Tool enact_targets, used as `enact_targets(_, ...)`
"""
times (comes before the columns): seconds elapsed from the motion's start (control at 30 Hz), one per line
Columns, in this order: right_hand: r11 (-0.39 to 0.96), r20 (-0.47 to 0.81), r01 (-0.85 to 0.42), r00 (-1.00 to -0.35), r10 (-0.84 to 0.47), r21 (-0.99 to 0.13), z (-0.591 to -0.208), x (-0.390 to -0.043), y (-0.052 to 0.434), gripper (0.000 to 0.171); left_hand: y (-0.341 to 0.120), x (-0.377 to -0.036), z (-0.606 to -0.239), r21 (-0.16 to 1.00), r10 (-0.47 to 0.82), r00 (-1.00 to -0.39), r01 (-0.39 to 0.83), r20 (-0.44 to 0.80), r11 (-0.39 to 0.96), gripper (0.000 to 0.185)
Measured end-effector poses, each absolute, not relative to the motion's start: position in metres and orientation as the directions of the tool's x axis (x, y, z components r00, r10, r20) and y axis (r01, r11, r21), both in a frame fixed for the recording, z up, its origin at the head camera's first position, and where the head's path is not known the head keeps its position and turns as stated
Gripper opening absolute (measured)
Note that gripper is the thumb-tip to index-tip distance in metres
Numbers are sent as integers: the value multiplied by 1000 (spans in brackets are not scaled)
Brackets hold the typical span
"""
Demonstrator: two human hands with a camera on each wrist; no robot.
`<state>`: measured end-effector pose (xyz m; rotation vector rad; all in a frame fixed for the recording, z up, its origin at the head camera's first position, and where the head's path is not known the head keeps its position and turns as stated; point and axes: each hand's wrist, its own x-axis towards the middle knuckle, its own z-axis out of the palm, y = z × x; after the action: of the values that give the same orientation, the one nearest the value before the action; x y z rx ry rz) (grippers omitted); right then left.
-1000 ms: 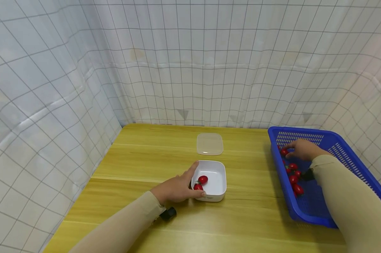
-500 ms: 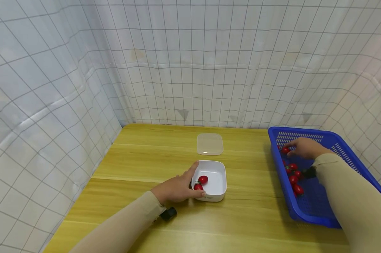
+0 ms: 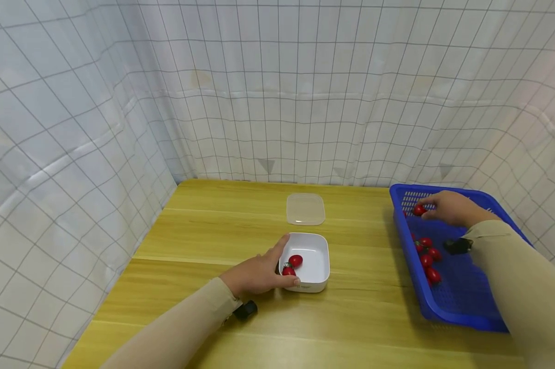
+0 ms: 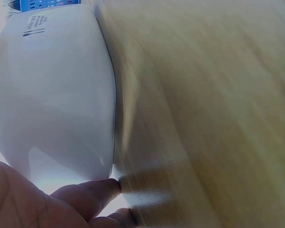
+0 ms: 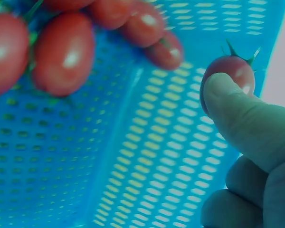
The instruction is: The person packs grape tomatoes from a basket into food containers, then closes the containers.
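Note:
In the head view my left hand point(image 3: 259, 272) grips the near left side of a white square food container point(image 3: 317, 288), thumb on the front wall and fingers along the far left. Two cherry tomatoes point(image 3: 295, 261) lie inside it. At the right, my right hand point(image 3: 453, 207) pinches a cherry tomato point(image 3: 419, 210) over the far left part of a blue plastic basket point(image 3: 426, 302). The right wrist view shows the thumb point(image 5: 223, 88) pressed against that tomato, its green stem on top. Several more tomatoes point(image 5: 64, 54) lie along the basket's left side.
A translucent square lid point(image 3: 305, 209) lies flat on the wooden table point(image 3: 203, 225) behind the container. White grid-patterned curtains point(image 3: 277, 102) hang around the back and sides. The basket's raised rim stands between the container and the right hand.
My right hand has drawn up and slightly to the right, lifting a cherry tomato from among those in the basket. The left hand and container have stayed in place.

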<state>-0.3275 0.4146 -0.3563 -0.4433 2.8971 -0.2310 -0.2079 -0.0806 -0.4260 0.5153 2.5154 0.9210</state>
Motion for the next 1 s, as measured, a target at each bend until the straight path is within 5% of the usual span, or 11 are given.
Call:
enact_targets(0.53,915,-87,-374,-917,-389,-152,-326,-321,386,40,-81,-208,-427,678,460,-850,181,-256,712,113)
enact_targets(1.0,875,-88,-442,-881,-465,-198,-301,-301,312,48,-81,-208,-426,668,459,-848,182,-264,721,113)
